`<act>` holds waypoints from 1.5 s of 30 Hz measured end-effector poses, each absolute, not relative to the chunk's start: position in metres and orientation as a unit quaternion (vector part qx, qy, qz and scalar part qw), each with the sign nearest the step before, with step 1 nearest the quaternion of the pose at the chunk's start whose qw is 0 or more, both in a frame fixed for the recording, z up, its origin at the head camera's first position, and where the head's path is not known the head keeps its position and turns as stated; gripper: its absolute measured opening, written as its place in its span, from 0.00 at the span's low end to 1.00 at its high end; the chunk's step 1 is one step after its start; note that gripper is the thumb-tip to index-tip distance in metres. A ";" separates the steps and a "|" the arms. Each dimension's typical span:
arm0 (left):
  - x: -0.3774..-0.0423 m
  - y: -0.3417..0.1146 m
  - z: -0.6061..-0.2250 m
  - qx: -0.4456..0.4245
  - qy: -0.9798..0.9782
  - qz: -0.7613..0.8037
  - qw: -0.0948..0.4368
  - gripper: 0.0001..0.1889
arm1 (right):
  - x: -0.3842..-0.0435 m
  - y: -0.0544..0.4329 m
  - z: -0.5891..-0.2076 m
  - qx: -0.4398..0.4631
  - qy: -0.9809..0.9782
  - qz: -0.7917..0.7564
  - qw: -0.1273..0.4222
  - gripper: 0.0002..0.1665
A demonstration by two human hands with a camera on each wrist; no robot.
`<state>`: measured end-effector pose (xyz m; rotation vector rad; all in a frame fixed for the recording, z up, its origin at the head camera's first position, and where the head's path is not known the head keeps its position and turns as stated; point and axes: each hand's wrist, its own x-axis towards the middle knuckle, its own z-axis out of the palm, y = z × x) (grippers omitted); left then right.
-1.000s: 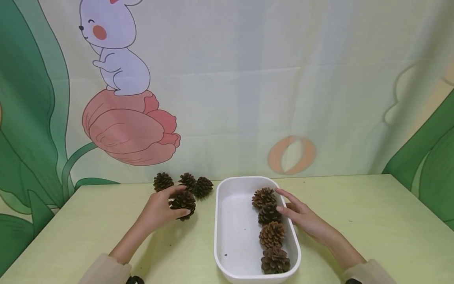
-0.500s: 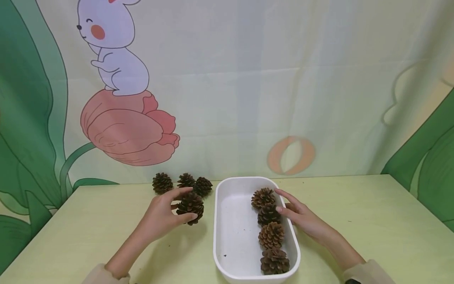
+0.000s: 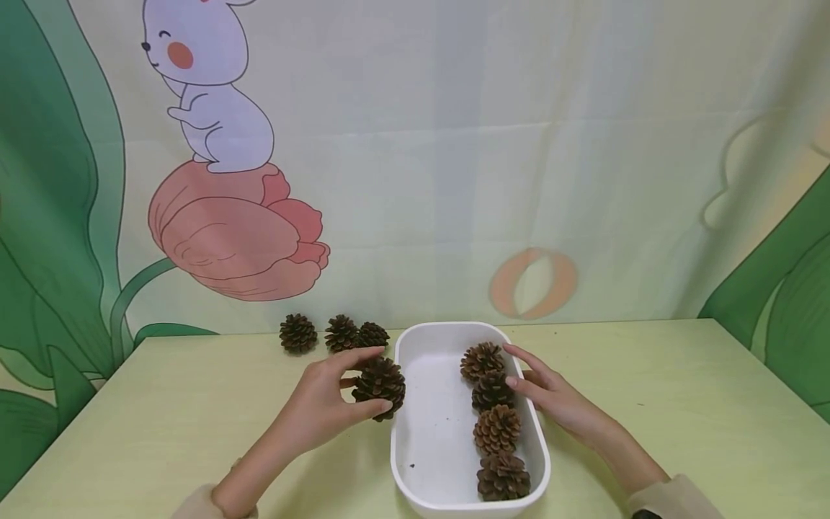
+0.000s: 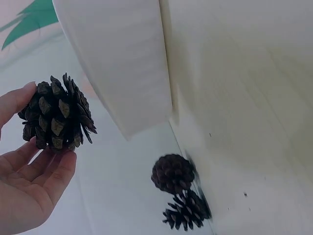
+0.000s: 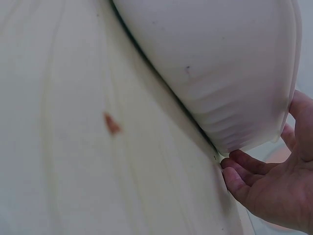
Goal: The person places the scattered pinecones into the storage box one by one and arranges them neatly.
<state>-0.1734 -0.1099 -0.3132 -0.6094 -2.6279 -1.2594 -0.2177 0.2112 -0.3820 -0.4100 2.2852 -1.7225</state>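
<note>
My left hand [image 3: 320,407] grips a dark brown pine cone [image 3: 380,387] between thumb and fingers, close by the left rim of a white plastic bin [image 3: 431,411]. In the left wrist view this pine cone [image 4: 55,116] is raised beside the bin's outer wall [image 4: 117,63]. Along the bin's right side lie several pine cones in a row, among them a lighter brown one [image 3: 497,429]. My right hand [image 3: 560,400] holds the bin's right side, thumb over the rim. The right wrist view has its lower fingers [image 5: 239,183] at the bin's underside.
Three more pine cones stand at the table's back edge: one at the left [image 3: 298,334] and a pair [image 3: 340,334] closer to the bin. Behind the pale table [image 3: 648,404] hangs a printed curtain [image 3: 402,180]. Small dark crumbs lie in the bin.
My left hand has carried its pine cone rightward from near the back cones to the bin's left rim. The right hand and the bin have stayed in place.
</note>
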 end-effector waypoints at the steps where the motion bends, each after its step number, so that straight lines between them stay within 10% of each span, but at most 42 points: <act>1: -0.173 -0.108 -0.313 -0.208 -0.878 -0.423 0.080 0.30 | -0.218 0.211 -0.382 -0.142 0.784 -0.591 0.125 0.35; 45: -0.160 -0.056 -0.327 -0.357 -0.900 -0.245 -0.059 0.28 | -0.220 0.213 -0.385 -0.149 0.792 -0.581 0.116 0.34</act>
